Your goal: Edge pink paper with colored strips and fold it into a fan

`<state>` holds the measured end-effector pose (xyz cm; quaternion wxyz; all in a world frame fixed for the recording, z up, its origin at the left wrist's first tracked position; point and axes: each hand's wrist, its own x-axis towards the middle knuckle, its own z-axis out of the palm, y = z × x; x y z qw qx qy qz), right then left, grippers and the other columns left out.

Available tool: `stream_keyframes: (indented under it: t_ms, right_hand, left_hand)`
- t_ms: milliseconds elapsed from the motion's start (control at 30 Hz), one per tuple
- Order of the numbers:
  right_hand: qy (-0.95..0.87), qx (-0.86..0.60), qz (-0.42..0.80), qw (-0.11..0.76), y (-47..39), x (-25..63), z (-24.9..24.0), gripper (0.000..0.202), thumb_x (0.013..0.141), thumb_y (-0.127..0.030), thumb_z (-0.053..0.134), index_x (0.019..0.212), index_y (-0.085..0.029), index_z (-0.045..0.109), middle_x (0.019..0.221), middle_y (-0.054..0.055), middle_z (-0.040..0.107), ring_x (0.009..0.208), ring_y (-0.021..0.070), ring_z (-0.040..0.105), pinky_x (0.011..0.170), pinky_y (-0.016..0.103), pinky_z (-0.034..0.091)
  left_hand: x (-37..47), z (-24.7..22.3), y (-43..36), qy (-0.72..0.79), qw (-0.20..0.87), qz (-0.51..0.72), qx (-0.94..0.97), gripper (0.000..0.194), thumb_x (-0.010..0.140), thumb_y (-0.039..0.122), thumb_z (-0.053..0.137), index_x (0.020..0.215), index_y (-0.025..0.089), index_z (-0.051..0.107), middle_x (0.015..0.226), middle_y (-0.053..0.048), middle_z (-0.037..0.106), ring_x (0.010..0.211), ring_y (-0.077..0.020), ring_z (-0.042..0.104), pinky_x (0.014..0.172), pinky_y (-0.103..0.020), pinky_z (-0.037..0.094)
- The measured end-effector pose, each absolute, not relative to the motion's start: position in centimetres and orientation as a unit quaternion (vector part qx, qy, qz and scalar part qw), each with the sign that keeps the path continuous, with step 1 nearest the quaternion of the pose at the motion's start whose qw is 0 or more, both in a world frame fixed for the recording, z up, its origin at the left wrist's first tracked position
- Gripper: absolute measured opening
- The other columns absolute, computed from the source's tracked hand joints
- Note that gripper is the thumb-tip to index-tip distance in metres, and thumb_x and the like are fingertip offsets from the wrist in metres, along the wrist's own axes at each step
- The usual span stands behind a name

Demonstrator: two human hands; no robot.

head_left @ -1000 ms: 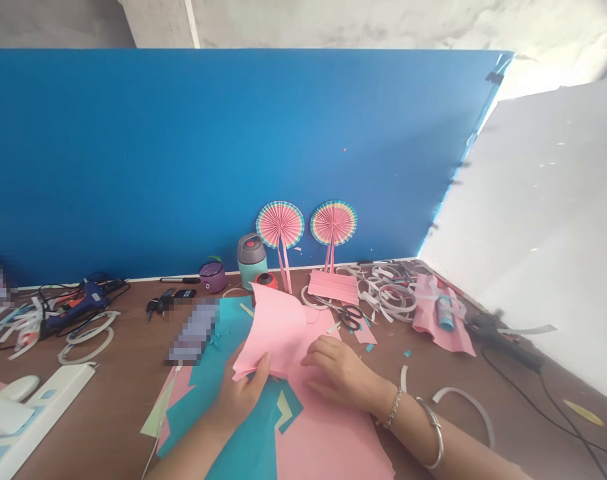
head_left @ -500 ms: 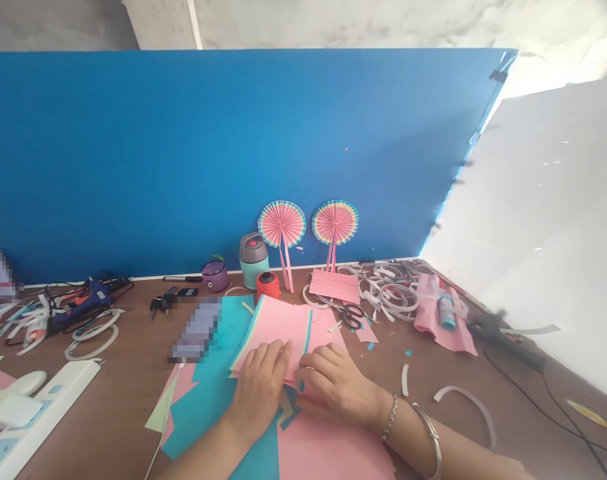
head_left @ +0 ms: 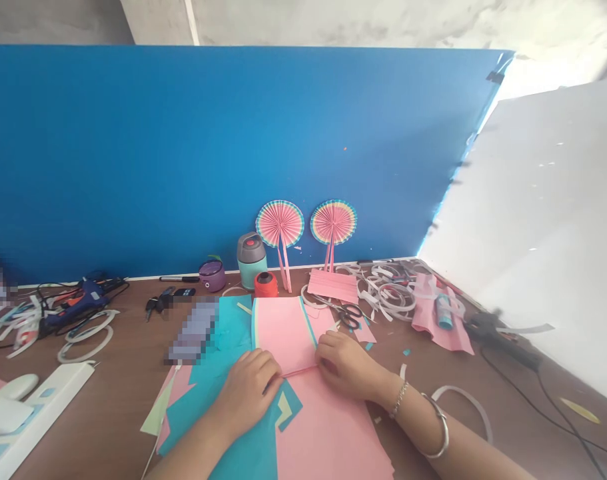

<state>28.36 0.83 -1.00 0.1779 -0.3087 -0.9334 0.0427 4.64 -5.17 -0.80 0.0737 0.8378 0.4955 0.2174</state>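
Observation:
A pink sheet of paper (head_left: 283, 327) with blue and pale yellow strips along its two side edges lies in front of me. My left hand (head_left: 250, 387) is closed at its near left corner, fingers curled over the edge. At the near right corner my right hand (head_left: 348, 365) grips the same sheet, thumb hidden beneath. The near edge between them looks folded. Under the hands are blue paper (head_left: 253, 453) and larger pink paper (head_left: 333, 433), plus a small blue and yellow scrap (head_left: 288, 407).
Two round pleated paper fans (head_left: 280, 223) lean on the blue partition (head_left: 183, 153). Behind the sheet stand a teal jar (head_left: 252, 270) and a red object (head_left: 266, 285). Scissors (head_left: 350, 315) lie right, a power strip (head_left: 38, 413) left, a glue gun (head_left: 83, 300) far left.
My hands have moved apart toward the sheet's two near corners. The sheet has turned from slanted to nearly straight, and more of the blue and yellow scrap shows.

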Motion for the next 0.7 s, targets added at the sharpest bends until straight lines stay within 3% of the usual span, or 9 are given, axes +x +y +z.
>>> stream_keyframes:
  t_ms: [100,267,500,700]
  right_hand:
    - [-0.933,-0.307,0.058,0.18,0.7,28.2,-0.9,0.018,0.065,-0.001,0.046,0.072,-0.018,0.05,0.073,0.002,0.051,0.069,0.0155,0.041,0.062,0.028,0.03]
    - [-0.938,-0.279,0.062,0.196,0.5,27.6,-1.3,0.014,0.078,-0.007,0.046,0.074,-0.018,0.054,0.074,0.003,0.054,0.07,0.0161,0.042,0.064,0.029,0.03]
    - [-0.917,-0.322,0.135,0.192,0.7,27.9,-0.9,0.016,0.08,-0.005,0.048,0.073,-0.017,0.056,0.075,0.003,0.056,0.072,0.0156,0.046,0.066,0.028,0.035]
    - [-0.894,-0.376,0.155,0.189,1.3,28.6,-0.9,0.019,0.085,-0.019,0.054,0.066,-0.017,0.055,0.077,0.003,0.053,0.073,0.0163,0.047,0.069,0.029,0.038]
  left_hand:
    - [4.7,-0.7,-5.2,0.494,0.082,0.22,0.837,0.015,0.087,0.014,0.049,0.077,0.02,0.059,0.08,-0.002,0.062,0.079,-0.0182,0.055,0.071,-0.032,0.041]
    - [5.1,-0.4,-5.2,0.51,0.106,0.21,0.827,0.018,0.086,0.015,0.048,0.074,0.021,0.06,0.08,-0.002,0.063,0.08,-0.0184,0.056,0.072,-0.031,0.04]
    - [4.1,1.3,-5.1,0.569,0.183,0.179,0.782,0.017,0.083,0.019,0.051,0.067,0.02,0.058,0.077,-0.001,0.062,0.082,-0.0191,0.057,0.074,-0.032,0.041]
    - [3.5,2.4,-5.0,0.59,0.213,0.151,0.764,0.019,0.083,0.023,0.047,0.066,0.021,0.056,0.082,-0.002,0.06,0.088,-0.0218,0.055,0.08,-0.035,0.041]
